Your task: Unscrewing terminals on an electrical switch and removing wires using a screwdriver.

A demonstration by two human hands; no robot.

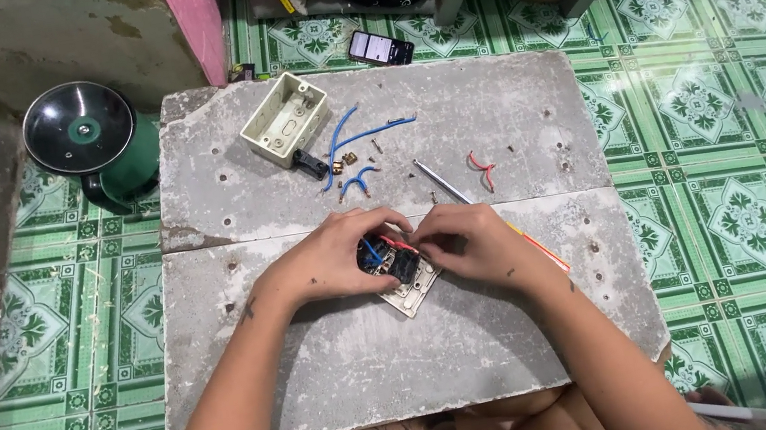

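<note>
My left hand [329, 258] and my right hand [468, 243] meet over a cream switch plate [415, 291] that lies face down on a grey concrete slab [374, 358]. Both hands grip the plate's black switch module [392, 262], which has short red and blue wires on it. My fingers hide most of the module. A screwdriver [444, 186] with an orange handle lies just behind my right hand, its handle partly under my wrist.
Farther back on the slab are a cream wall box [285, 118], loose blue wires [356, 138], small brass parts [349, 159] and a red wire [483, 170]. A green fan [93, 137] stands at the left. A phone [380, 47] and another person's legs are beyond.
</note>
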